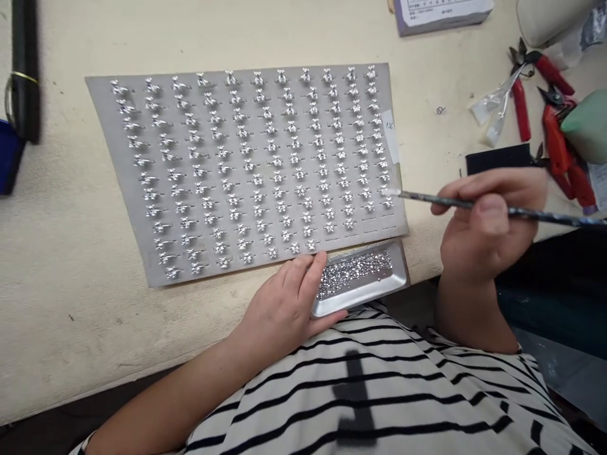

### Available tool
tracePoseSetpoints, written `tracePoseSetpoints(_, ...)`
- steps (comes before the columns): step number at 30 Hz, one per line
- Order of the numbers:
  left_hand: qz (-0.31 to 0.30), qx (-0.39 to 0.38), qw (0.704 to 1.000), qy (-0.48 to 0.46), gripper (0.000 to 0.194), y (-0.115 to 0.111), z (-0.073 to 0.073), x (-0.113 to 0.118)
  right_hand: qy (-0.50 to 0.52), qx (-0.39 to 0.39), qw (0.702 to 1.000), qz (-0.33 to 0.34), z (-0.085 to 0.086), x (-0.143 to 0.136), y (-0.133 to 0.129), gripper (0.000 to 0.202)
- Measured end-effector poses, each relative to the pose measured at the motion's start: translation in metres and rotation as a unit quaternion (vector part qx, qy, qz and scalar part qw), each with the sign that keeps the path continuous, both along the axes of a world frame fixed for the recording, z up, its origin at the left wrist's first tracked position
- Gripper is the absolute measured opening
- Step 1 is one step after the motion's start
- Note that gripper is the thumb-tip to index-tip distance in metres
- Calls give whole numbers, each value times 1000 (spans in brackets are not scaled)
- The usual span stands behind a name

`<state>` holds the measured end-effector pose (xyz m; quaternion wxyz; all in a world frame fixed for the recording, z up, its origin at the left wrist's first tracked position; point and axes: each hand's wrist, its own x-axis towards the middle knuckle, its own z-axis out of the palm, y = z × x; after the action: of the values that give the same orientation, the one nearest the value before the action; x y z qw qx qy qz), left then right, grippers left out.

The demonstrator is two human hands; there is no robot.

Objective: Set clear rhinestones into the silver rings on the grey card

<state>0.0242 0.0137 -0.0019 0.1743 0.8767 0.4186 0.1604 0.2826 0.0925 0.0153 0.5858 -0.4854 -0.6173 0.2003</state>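
Observation:
My right hand (493, 221) pinches a thin dark stick with a pale tip (441, 201). That tip is over the right edge of a grey foam sheet (123, 208), close to the last column of rings. Rows of small silvery rings (270, 145) sit in slits across the sheet. My left hand (289, 300) grips the left end of a shallow metal tray (365, 294), thumb below and fingers at its upper corner. Many tiny sparkling stones (353, 272) lie in the tray, mostly along its far side. The tray is at the table's near edge, just below the sheet.
Red-handled pliers (520, 107) and cutters (562, 145) lie at the right. A dark flat block (497, 158) is behind my right hand. A small loose piece (441, 110) lies right of the sheet. A paper pad (443, 14) lies at the back.

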Motion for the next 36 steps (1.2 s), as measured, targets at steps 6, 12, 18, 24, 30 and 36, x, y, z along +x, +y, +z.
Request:
tracePoseSetpoints(6, -2, 0, 1000, 7, 77, -1, -1, 0, -47, -74, 996, 22, -12, 7, 27, 10)
tracePoseSetpoints(12, -4, -5, 1000, 1, 79, 0, -1, 0, -61, -85, 994, 2, -17, 6, 26, 14)
tracePoseSetpoints(18, -6, -4, 1000, 1, 78, 1, 0, 0, -63, -90, 994, 0, -19, 8, 27, 15)
tracePoseSetpoints(24, -7, 3, 1000, 0, 77, 1, 0, 0, -55, -89, 994, 15, -17, 5, 25, 13)
tracePoseSetpoints(30, -7, 3, 1000, -2, 78, 1, -1, -1, -54, -83, 995, 13, -16, 5, 24, 14)
tracePoseSetpoints(36, -6, 7, 1000, -6, 79, 1, -2, 0, -62, -89, 994, 4, -17, 5, 25, 15)
